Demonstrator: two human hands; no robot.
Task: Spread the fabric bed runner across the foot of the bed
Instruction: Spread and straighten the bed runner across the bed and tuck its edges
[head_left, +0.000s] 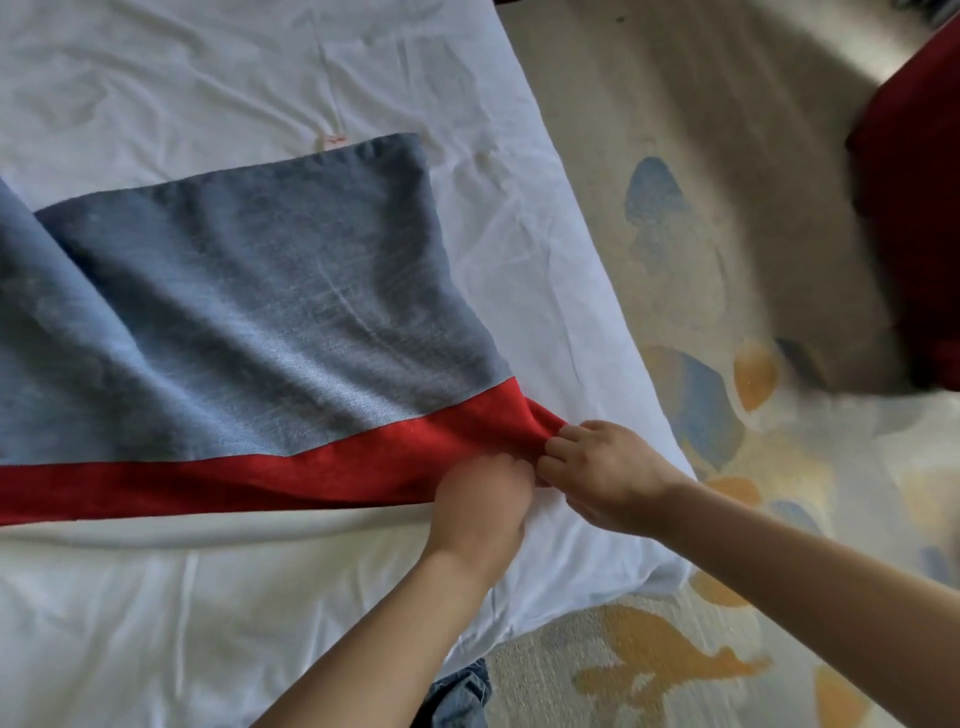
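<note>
The bed runner is blue-grey fabric with a red band along its near edge. It lies on the white bed sheet and runs off the left side of the view, with long folds across it. Its near right corner is bunched up close to the bed's right edge. My left hand and my right hand sit side by side at that corner, and both pinch the red band. The fingertips are tucked into the cloth.
The sheet hangs over the bed's right edge. Beyond it is a pale carpet with blue and orange patches. A dark red piece of furniture stands at the right. Blue denim shows at the bottom.
</note>
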